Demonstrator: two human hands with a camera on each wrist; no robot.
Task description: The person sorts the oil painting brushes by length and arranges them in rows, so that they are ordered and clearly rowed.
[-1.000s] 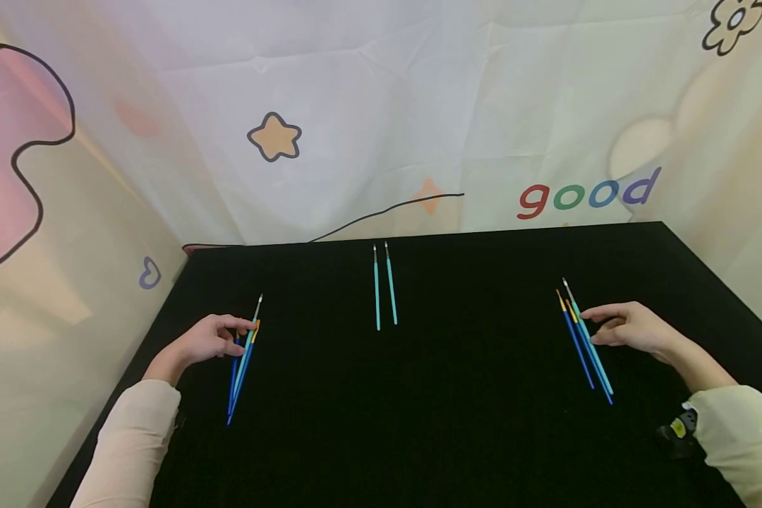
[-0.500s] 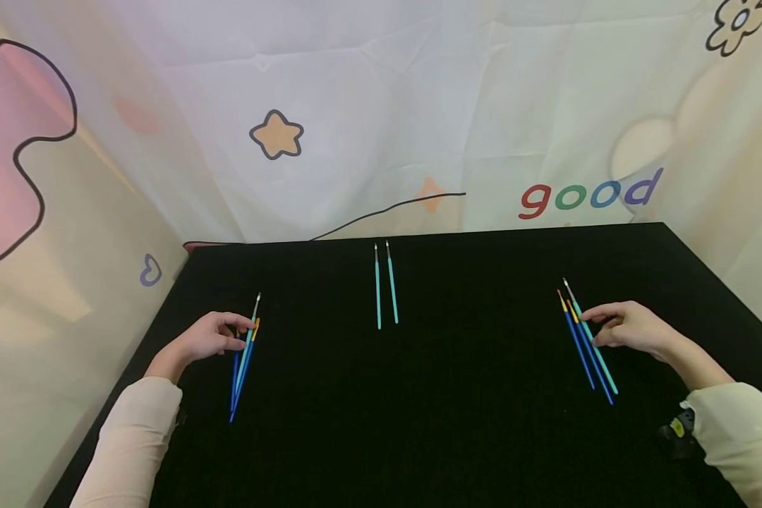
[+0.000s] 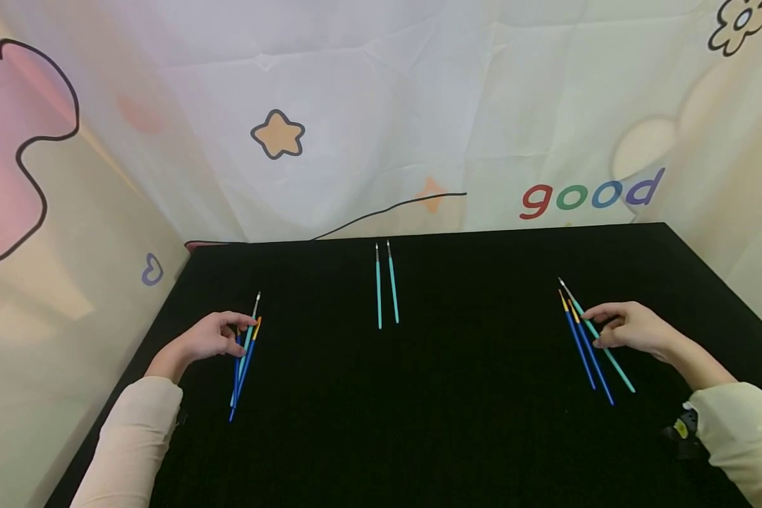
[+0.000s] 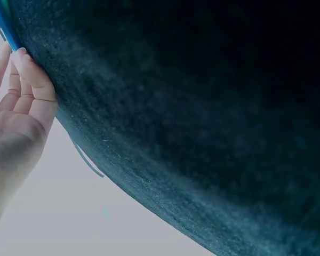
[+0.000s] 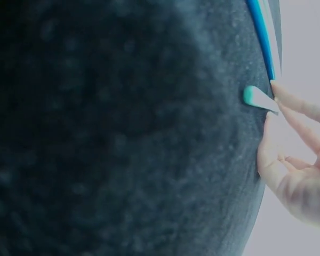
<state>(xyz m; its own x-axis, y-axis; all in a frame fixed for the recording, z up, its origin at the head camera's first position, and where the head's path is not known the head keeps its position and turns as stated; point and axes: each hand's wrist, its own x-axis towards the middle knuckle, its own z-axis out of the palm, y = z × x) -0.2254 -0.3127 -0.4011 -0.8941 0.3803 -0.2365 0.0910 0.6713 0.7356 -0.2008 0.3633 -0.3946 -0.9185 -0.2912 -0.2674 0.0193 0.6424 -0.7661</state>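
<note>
In the head view, my left hand (image 3: 212, 335) pinches a turquoise paintbrush (image 3: 248, 339) between thumb and forefinger. Two blue paintbrushes with yellow ferrules lie close against it, one (image 3: 249, 358) on its right, the other (image 3: 236, 374) partly under my fingers. On the right side, the thumb and forefinger of my right hand (image 3: 631, 328) pinch another turquoise paintbrush (image 3: 621, 371), which slants across the tops of two blue paintbrushes (image 3: 579, 346). The right wrist view shows the green end of that turquoise paintbrush (image 5: 249, 95) pointing out past my fingertips.
Two more turquoise paintbrushes, one (image 3: 378, 293) beside the other (image 3: 393, 289), lie near the back edge of the black table (image 3: 406, 409). A printed curtain (image 3: 368, 127) hangs behind and along both sides. A dark wrist device (image 3: 682, 427) sits under my right sleeve.
The right turquoise paintbrush has turned, its handle end swinging right, away from the blue ones. The left turquoise paintbrush's lower end has shifted slightly left across the blue ones. Both hands stay nearly in place.
</note>
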